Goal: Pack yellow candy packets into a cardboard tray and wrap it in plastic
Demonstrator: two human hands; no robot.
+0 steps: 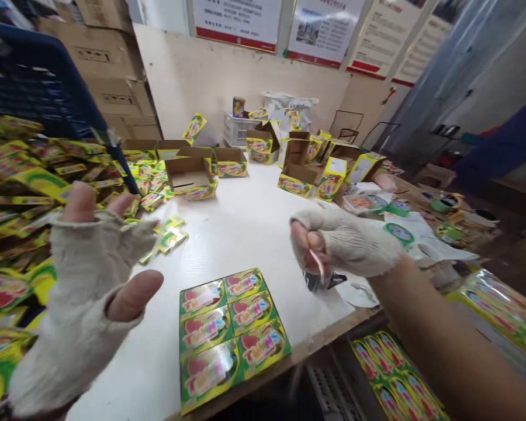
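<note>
My left hand, in a cream fingerless glove, hovers over the left of the white table with fingers spread and nothing in them. It is nearest to a heap of small yellow-green candy boxes. Over the table's right side, my right hand, gloved alike, is closed. A thin pinkish strip shows at its fingers, but I cannot make out what it is. Just below lies a dark object, partly hidden. Between my hands, at the front edge, a shiny block of several printed boxes lies flat, touched by neither hand.
Open display cartons stand along the back, with more cartons at the right. A blue crate is at the left. Green tape rolls lie at the right. Wrapped packs sit below the table edge at the lower right.
</note>
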